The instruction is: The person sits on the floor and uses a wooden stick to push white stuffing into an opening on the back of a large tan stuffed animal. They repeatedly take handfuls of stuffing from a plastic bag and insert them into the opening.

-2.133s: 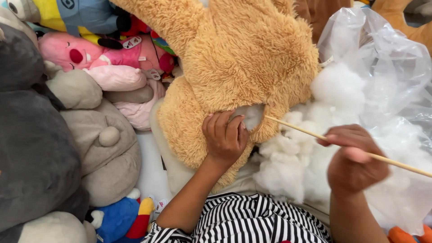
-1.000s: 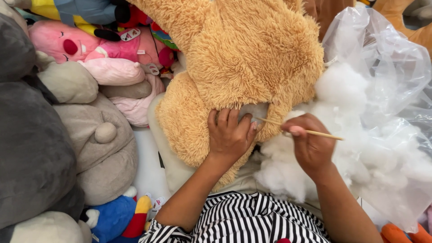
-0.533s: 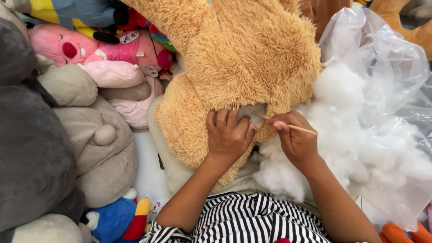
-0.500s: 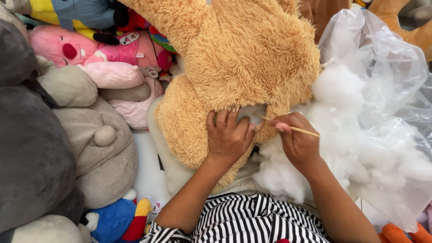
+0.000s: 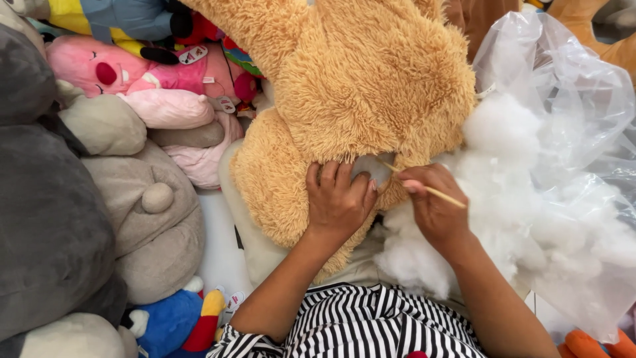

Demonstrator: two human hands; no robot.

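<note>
Since two seconds ago the right hand (image 5: 434,209) has been travelling in from the far right, and the thin wooden stick (image 5: 424,187) it carries, which earlier was showing most of its length out over the stuffing, is now sitting mostly inside the toy with only a short piece trailing behind the knuckles.

In the head view, the left hand (image 5: 339,202) is lying palm-down on the big tan plush bear (image 5: 358,99), its fingers curled over the edge of a small opening (image 5: 372,169) in the fur where pale stuffing is showing; it is pressing and gripping the fur there rather than holding anything loose. The right hand, just beside it on the right, is pinching the stick between thumb and fingertips, with the stick's tip pointing into that opening between the two hands.

To the right of the right hand and beneath its wrist, a heap of white fibre stuffing (image 5: 523,199) is spilling from a clear plastic bag (image 5: 570,86). To the left of the left hand, a grey plush toy (image 5: 142,219) and a pink plush toy (image 5: 126,76) are lying piled together, and a blue plush toy (image 5: 169,321) is resting near the left elbow. A striped black-and-white garment (image 5: 371,325) is showing below both forearms.
</note>
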